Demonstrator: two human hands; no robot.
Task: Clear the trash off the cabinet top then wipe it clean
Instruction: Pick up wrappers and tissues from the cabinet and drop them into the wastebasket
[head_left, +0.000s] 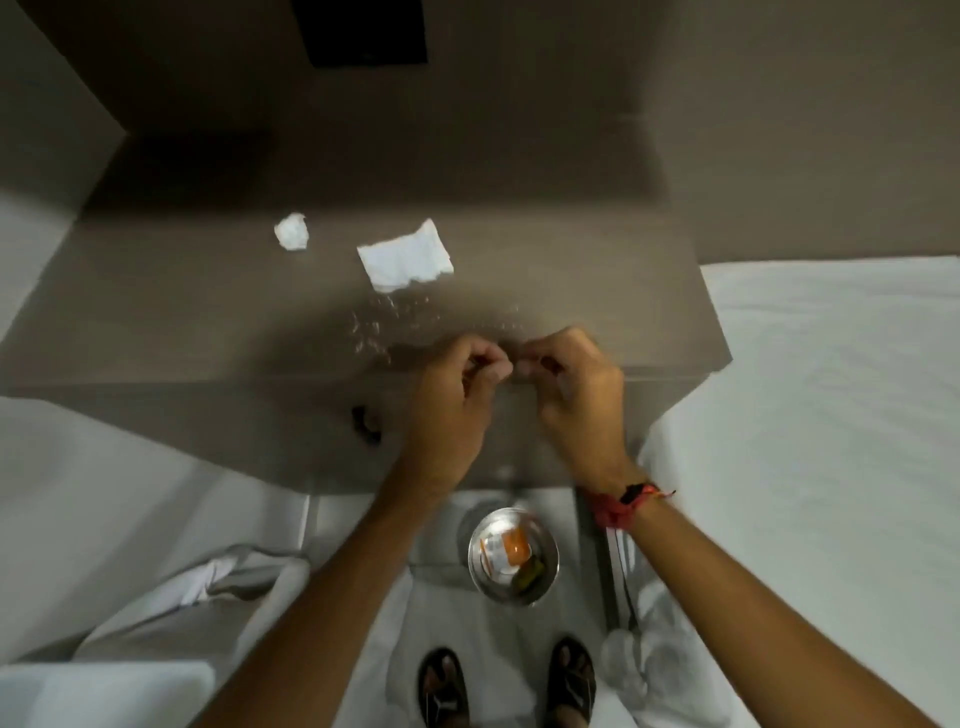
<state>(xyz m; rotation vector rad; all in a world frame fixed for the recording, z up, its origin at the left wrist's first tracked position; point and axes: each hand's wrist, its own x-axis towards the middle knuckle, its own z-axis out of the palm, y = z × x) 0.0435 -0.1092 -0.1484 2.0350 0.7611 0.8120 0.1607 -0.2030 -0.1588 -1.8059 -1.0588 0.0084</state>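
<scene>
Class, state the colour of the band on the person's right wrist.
Red with a black part, seen in the head view: the wristband.

1. The counter (208, 291) looks a smooth, matt grey-brown laminate with a faint sheen.
2. The folded tissue (405, 255) and crumpled wad (292, 232) look like soft white paper.
3. The bowl (513, 557) is shiny metal.
4. The bed sheet (831, 415) is white matt cloth.

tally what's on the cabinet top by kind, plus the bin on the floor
Crumpled paper ball: 1
Flat folded tissue: 1
Patch of scattered crumbs: 1
Metal bin on the floor: 1
Total: 4
</scene>
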